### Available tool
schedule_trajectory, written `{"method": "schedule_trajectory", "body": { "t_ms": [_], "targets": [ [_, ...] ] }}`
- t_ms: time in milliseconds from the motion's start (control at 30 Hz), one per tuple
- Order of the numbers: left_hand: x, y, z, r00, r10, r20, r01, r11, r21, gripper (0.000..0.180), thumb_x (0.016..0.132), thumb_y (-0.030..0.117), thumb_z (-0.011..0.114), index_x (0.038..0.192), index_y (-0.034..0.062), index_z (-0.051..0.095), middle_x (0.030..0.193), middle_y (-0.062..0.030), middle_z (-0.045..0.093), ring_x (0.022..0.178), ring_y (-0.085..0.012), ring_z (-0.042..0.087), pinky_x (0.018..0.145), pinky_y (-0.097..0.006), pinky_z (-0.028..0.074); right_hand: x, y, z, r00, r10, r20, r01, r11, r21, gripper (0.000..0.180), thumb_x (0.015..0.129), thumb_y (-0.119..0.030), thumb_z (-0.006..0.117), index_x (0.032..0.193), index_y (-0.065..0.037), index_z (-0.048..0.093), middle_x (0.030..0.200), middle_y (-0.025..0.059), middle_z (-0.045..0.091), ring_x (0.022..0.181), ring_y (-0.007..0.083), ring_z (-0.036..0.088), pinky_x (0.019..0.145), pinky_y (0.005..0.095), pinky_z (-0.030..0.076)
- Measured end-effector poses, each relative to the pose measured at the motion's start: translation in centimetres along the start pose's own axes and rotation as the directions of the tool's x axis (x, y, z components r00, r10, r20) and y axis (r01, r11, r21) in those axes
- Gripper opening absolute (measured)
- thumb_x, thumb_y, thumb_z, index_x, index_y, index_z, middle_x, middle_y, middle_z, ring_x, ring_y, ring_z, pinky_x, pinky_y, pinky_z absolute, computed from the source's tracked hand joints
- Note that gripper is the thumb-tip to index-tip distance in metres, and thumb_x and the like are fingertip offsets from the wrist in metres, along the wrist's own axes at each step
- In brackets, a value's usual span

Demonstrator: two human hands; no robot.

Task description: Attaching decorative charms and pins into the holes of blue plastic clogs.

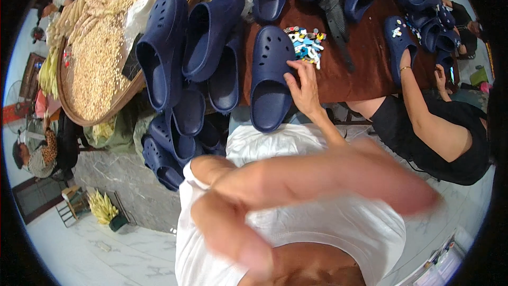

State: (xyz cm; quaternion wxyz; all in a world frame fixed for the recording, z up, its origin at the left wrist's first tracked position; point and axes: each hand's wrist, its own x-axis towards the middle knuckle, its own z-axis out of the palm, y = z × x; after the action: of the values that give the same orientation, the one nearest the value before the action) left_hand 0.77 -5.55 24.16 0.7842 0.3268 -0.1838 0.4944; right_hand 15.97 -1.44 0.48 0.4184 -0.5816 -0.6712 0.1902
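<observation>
The person wears a plain white T-shirt (328, 223) with a rounded neckline, its narrow neckband (317, 237) marked off by a stitched seam. The left sleeve (192, 178) ends in a loose white edge. The right hand (304, 86) is bare, its fingers slim; the left hand (301, 181), also bare, is too blurred for finer detail

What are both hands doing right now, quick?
Left hand: open, thumb and finger apart, blurred; nothing seen in it.
Right hand: fingers bent beside the dark blue clog; can't tell whether it grips.
</observation>
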Motion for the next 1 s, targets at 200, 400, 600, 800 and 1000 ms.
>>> {"method": "schedule_trajectory", "body": {
  "t_ms": [200, 400, 600, 800, 1000],
  "targets": [
    [1.3, -0.1, 1.1, 0.996, 0.061, -0.058, -0.056, 0.995, 0.083, 0.052, 0.085, 0.031, 0.055, 0.118, -0.0096, 0.049, 0.115, -0.0183, 0.058, 0.104, -0.0246, 0.054, 0.104, -0.039, 0.029, 0.0, -0.5, 0.0, 1.0, 0.008, 0.006, -0.008, 1.0, -0.002, 0.034, 0.094, -0.025, 0.058, 0.118, -0.002, 0.057, 0.113, 0.0166, 0.051, 0.109, 0.0333, 0.05, 0.097, 0.0415, 0.039],
    [1.4, 1.5, 1.8, 0.996, 0.071, -0.045, -0.067, 0.994, 0.089, 0.044, 0.087, 0.026, 0.055, 0.114, -0.0076, 0.051, 0.107, -0.0172, 0.058, 0.093, -0.0233, 0.054, 0.097, -0.038, 0.033, -0.4, 0.2, 0.1, 1.0, 0.026, -0.002, -0.026, 0.999, 0.022, 0.034, 0.094, -0.026, 0.057, 0.119, -0.003, 0.056, 0.112, 0.0163, 0.051, 0.108, 0.0333, 0.051, 0.096, 0.0418, 0.04],
    [1.3, 3.2, 3.0, 0.995, 0.093, -0.019, -0.091, 0.991, 0.103, 0.035, 0.088, 0.021, 0.055, 0.11, -0.0055, 0.052, 0.1, -0.0161, 0.059, 0.083, -0.022, 0.053, 0.09, -0.036, 0.037, -0.4, 0.0, 0.4, 1.0, 0.022, -0.006, -0.022, 0.999, 0.027, 0.033, 0.093, -0.024, 0.058, 0.119, -0.004, 0.056, 0.114, 0.0173, 0.051, 0.109, 0.0347, 0.05, 0.096, 0.0425, 0.04],
    [1.4, 5.2, 3.7, 0.995, 0.096, 0.025, -0.097, 0.993, 0.063, 0.027, 0.089, 0.017, 0.055, 0.106, -0.0034, 0.053, 0.092, -0.0151, 0.059, 0.072, -0.0207, 0.053, 0.083, -0.034, 0.041, -0.1, 0.0, 0.2, 1.0, 0.014, -0.007, -0.014, 0.999, 0.047, 0.033, 0.092, -0.023, 0.06, 0.118, -0.003, 0.057, 0.113, 0.0175, 0.051, 0.109, 0.0354, 0.05, 0.097, 0.0423, 0.04],
    [1.2, 6.1, 5.6, 0.988, 0.122, 0.094, -0.128, 0.99, 0.064, 0.018, 0.09, 0.012, 0.055, 0.102, -0.0014, 0.055, 0.084, -0.014, 0.059, 0.062, -0.0194, 0.052, 0.075, -0.032, 0.044, -0.1, 0.0, 0.3, 1.0, 0.011, -0.011, -0.01, 0.998, 0.068, 0.034, 0.092, -0.025, 0.059, 0.119, -0.003, 0.056, 0.112, 0.0169, 0.049, 0.108, 0.0349, 0.05, 0.096, 0.0427, 0.04]
  ]
}}
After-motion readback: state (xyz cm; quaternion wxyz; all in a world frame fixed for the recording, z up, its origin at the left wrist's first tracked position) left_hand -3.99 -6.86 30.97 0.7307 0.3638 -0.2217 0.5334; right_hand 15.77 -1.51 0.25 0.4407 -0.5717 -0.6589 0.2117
